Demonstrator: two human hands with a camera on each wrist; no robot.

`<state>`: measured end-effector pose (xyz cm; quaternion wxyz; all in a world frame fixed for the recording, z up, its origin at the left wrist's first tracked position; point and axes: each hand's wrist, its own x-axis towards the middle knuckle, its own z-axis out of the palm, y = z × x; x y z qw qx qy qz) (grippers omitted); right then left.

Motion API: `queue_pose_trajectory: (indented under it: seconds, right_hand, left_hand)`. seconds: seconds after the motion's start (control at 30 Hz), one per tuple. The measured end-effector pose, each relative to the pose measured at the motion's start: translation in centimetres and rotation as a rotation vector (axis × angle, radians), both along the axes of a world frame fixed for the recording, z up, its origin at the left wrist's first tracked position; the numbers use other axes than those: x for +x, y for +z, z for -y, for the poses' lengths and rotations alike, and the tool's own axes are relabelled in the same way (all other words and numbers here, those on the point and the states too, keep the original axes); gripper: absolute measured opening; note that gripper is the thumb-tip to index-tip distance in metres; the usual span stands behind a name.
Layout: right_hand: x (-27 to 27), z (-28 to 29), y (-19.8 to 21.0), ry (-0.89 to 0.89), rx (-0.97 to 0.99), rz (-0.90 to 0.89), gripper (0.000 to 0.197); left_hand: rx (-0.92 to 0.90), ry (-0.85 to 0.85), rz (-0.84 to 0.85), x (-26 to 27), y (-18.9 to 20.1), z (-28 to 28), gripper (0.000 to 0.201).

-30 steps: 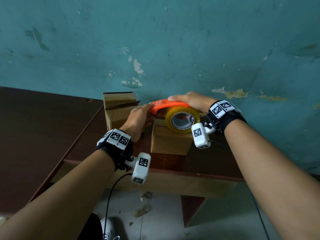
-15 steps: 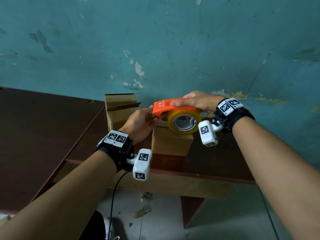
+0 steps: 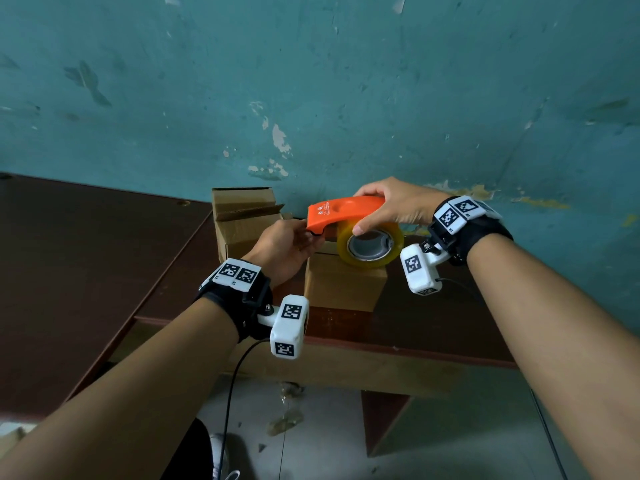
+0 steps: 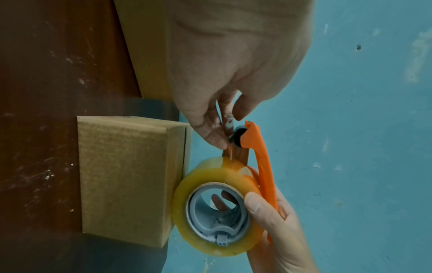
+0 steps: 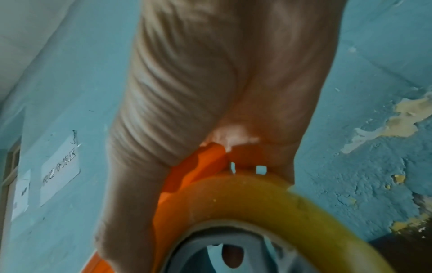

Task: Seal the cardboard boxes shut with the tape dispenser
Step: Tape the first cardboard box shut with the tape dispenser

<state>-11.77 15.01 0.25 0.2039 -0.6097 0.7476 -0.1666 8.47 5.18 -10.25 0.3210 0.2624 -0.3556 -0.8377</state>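
Dispenser (image 3: pixel 346 213) now lifted off the closed box (image 3: pixel 343 282) at frame centre; your right hand (image 3: pixel 398 206) grips it, left hand (image 3: pixel 284 247) fingers pinch tape at its nose: seal not yet begun

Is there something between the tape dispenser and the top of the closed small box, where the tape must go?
Nothing visible. The tape dispenser, gripped by the right hand, sits just above the small box; the left hand pinches at its front end.

I see dim, even light with soft shadows, wide-angle bending at the edges, and a blurred right-wrist close-up.
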Motion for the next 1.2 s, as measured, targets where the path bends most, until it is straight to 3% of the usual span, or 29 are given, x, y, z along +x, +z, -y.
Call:
queue_pose_trajectory:
  seconds: [0.43,0.67,0.83,0.97,1.2]
  right_hand:
    - [1.1,0.4,0.6,0.028,0.038,-0.119,0.058]
    - [0.8,0.7,-0.6,0.003,0.121,-0.261,0.044]
    - [1.0,0.8,-0.9,-0.034,0.098,-0.302,0.034]
    - [1.2,0.6,-0.8,-0.046,0.078,-0.311,0.031]
    - [1.9,0.8,-0.4,-0.047,0.068,-0.338,0.03]
  left_hand:
    - [0.01,0.002,0.04,0.3,0.1,0.5,0.017]
    - [-0.036,0.015,0.083,0.7,-0.5,0.9,0.012]
    - [-0.097,0.027,0.106,1.0,-0.2,0.6,0.028]
    - [-0.097,-0.006,0.141,1.3,-0.1,0.8,0.014]
    - [-0.12,0.0,0.22,1.6,-0.3,1.2,0.017]
